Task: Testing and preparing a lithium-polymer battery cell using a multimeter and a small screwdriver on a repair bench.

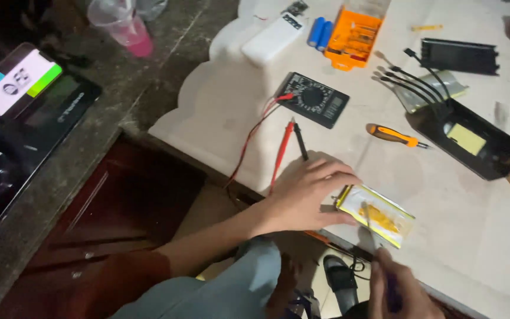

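My left fingers (pixel 332 177) curl over the near end of the flat foil battery pouch (pixel 376 215) — silvery, rectangular, yellow-taped — pinning it to the pale worktop (pixel 461 195). Its long axis slants away rightward from my left hand (pixel 305 195). My right hand (pixel 394 289), just below the pouch, clasps a thin dark tool (pixel 370 231) — blurred.

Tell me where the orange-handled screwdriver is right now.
In the head view, the orange-handled screwdriver lies on the white table, right of the black multimeter and just left of the open black case, beyond the left hand.
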